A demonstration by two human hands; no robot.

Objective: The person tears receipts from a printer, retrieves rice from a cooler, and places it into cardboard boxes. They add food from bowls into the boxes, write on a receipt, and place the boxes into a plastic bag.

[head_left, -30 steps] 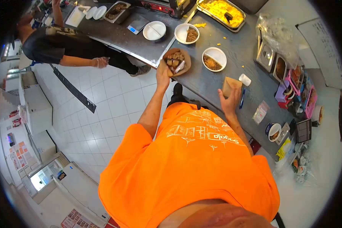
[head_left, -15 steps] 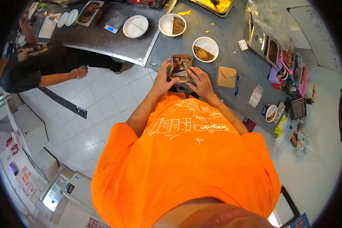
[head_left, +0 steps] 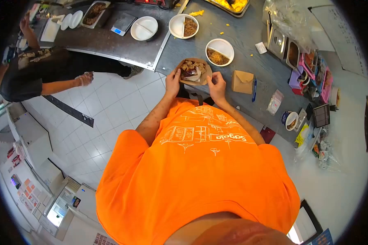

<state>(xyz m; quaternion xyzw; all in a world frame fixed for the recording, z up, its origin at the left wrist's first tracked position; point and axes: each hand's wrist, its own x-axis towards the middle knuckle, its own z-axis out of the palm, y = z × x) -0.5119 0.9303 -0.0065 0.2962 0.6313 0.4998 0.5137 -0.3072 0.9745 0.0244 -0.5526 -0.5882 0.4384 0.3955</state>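
Observation:
An open brown cardboard food box [head_left: 209,72] sits at the counter's near edge, its flaps spread outward. Inside lie browned food pieces [head_left: 191,65] and a small clear-and-white packet or cup, too small to make out. My left hand [head_left: 172,84] grips the box's left side, thumb at the rim. On the opposite side my right hand [head_left: 217,87] pinches the right flap, fingers closed. Just beyond the box stands a white two-part bowl [head_left: 226,48] with orange-brown food in one half. A closed brown box [head_left: 243,82] is to the right of my right hand.
A blue pen [head_left: 254,90] lies beside the closed box. Farther back are another divided bowl [head_left: 176,25] with meat, an empty-looking one [head_left: 144,27] and a scale [head_left: 123,24]. Metal containers [head_left: 277,42] line the right. A co-worker [head_left: 26,75] stands at left.
The box's flaps have been opened outward, showing more of its contents. My hands have gone from lying around its sides to gripping its edges.

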